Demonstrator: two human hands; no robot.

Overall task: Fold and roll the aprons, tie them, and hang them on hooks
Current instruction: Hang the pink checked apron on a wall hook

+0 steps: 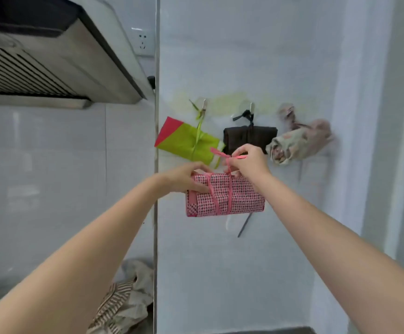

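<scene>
Hanging is the step in hand: the pink checked apron roll, bound by its pink ties, is held up against the pale wall, just below three rolls already on their hooks, the green-and-red roll, the dark roll and the floral roll. The left hand grips the roll's upper left end, its fingers curled round the cloth, and carries the weight. The right hand pinches the loose pink loop above the knot, drawn up off the roll. To do this well, I judge the left hand should bear the bundle until the loop is seated, so the knot is not strained. The right fingers should spread the loop open enough to slip over a hook, not twisted flat. Which hook is meant I cannot tell: the two metal hooks that show are taken, and the floral roll's hanger is blurred. Something slim hangs below the roll, too unclear to name. Once seated, let the weight down gently and watch that the knot holds. More crumpled cloth lies low at left, likely still to be folded.
</scene>
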